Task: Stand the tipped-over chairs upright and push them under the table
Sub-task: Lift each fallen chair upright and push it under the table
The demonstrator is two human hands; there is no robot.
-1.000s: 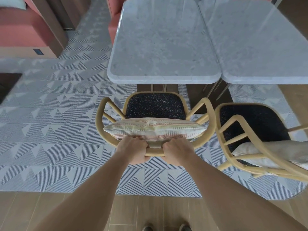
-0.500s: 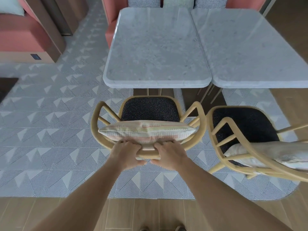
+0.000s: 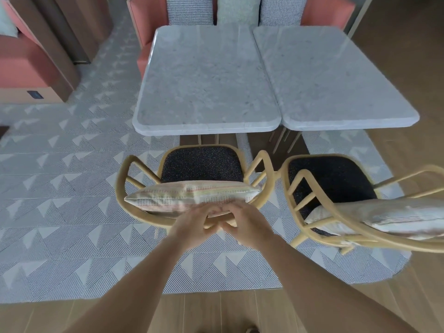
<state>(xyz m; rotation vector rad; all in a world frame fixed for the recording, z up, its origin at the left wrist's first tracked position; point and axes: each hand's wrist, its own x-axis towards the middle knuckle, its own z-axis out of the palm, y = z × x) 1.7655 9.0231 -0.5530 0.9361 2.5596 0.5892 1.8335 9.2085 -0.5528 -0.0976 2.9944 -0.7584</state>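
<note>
A yellow wooden armchair with a dark seat stands upright on the rug, its seat front just short of the near edge of the left marble table. A striped cushion leans against its back. My left hand and my right hand sit close together on the middle of its top back rail, fingers curled over it and blurred. A second matching armchair stands upright to the right, turned at an angle, with its own cushion, in front of the right marble table.
The patterned grey rug lies under both tables and chairs, with wooden floor around it. A coral bench stands at the far left. A coral booth seat with grey back cushions runs behind the tables.
The view has pulled back and up, so more of both tables shows. My hands have slid closer together on the back rail. The left chair keeps about the same place before the table.
</note>
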